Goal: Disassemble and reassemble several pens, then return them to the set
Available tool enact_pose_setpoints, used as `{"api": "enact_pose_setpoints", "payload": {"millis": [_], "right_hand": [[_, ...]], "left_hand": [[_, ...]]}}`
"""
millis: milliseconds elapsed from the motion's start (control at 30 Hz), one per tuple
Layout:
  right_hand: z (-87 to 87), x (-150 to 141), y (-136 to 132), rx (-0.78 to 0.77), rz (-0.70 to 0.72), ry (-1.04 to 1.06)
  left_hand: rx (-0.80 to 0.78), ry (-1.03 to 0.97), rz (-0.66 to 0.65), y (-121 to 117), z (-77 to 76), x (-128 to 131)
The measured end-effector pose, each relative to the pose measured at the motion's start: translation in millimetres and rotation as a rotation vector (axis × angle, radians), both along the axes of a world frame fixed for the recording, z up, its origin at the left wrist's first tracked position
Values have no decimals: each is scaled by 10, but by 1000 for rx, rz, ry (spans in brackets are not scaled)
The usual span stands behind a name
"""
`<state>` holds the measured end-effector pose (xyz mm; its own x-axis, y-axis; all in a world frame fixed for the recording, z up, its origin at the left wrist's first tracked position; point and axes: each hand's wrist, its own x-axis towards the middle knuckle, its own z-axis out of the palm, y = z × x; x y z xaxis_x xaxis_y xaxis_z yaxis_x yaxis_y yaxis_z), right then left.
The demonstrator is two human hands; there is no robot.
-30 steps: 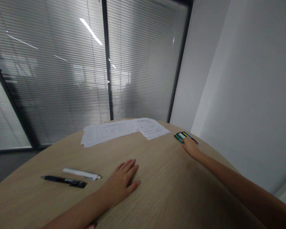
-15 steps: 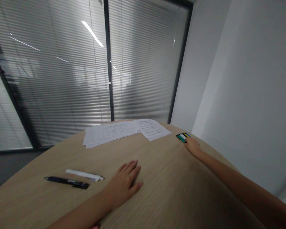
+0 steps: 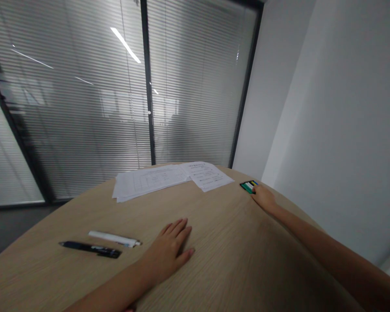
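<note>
My left hand (image 3: 170, 247) lies flat on the wooden table with its fingers stretched out, palm down, holding nothing. To its left lie a white pen (image 3: 113, 238) and a black pen (image 3: 89, 248), side by side and apart from the hand. Far off at the right, my right hand (image 3: 264, 198) reaches out to a small flat dark-edged item with green, white, yellow and blue strips (image 3: 248, 186). Its fingers are closed at the near right edge of this item, which rests on the table. The hand hides part of it, and its exact kind is unclear.
Sheets of printed paper (image 3: 152, 181) overlap at the table's far side, with another printed sheet (image 3: 209, 175) on their right. The table (image 3: 214, 242) has a curved edge. Behind it stand a glass partition with blinds (image 3: 195, 86) and a pale wall (image 3: 344, 130).
My right hand has shifted very slightly at the coloured item and covers a bit more of its strips. My left hand, the pens and the papers stay in place.
</note>
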<state>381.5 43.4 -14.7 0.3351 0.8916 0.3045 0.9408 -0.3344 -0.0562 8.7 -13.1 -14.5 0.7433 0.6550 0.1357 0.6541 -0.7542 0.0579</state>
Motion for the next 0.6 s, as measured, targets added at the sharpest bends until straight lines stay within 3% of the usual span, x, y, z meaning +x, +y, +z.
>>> {"api": "enact_pose_setpoints", "payload": {"millis": [167,333,400,600], "right_hand": [[136,-139,-95,60,-4,1],[225,-668,-336,85,149,11],[246,-1006,-539,71,279,21],[282,-2058,-1254,1,952,7]], "left_hand": [[3,24,4,-10,16,13],[2,6,-1,-2,4,10],[6,-7,-8,0,-5,8],[7,-39,-13,5,-17,9]]}}
